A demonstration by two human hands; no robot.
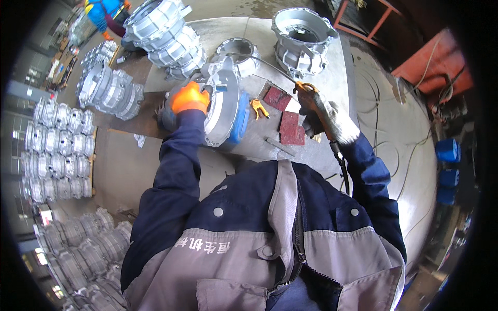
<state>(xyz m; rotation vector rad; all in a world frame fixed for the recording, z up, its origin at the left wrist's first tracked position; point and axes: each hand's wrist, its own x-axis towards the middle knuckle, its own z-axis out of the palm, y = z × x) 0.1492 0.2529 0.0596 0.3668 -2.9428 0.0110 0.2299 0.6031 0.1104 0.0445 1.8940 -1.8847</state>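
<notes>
Left hand (190,98) in orange glove, closed on rim of grey metal housing (220,103) standing on edge at worktop (332,67) centre. Right hand (327,118), at 3 o'clock of housing, gripping hose-fed air tool (310,98); 2 red pads (288,119) between.

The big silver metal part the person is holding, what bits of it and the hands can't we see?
- Head view: the left side of the metal casting is hidden behind the left hand in its orange glove.
- The tool's tip is too small to make out; the right hand covers its grip.
- Both hands' fingers are hidden inside gloves.
- The table's near edge is hidden by the person's jacket.
</notes>
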